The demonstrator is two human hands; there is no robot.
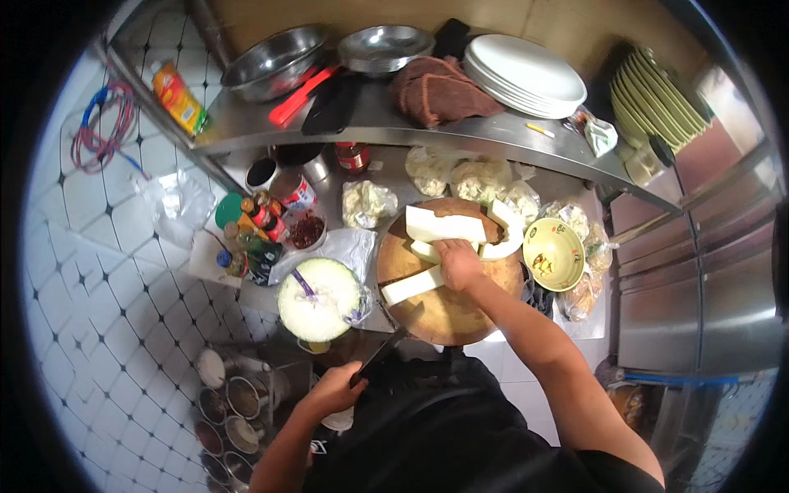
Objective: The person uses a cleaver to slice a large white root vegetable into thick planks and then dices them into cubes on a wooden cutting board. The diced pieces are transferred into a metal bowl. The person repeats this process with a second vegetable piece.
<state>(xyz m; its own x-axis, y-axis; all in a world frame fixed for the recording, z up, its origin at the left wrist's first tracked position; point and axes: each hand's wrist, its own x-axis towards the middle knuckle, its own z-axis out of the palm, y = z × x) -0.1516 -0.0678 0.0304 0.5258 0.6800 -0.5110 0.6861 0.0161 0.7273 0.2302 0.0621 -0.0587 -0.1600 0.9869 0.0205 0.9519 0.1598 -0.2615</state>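
On a round wooden chopping block (474, 314) lie several peeled pale pieces of a large gourd, seemingly winter melon. A broad slab (445, 225) is at the back, a curved piece (508, 231) at the back right and a long strip (412, 286) at the front. My right hand (461, 266) presses down with fingers curled over the pieces in the middle, covering the strip's right end. My left hand (336, 389) grips the handle of a kitchen knife (385, 352). The blade points up and right over the block's front edge.
Left of the block stands a large cut gourd (319, 302) under plastic film. Sauce bottles (265, 219) are behind it. At the right sits a green bowl (553, 254) with scraps. A steel shelf (370, 123) with white plates (524, 74) overhangs the back.
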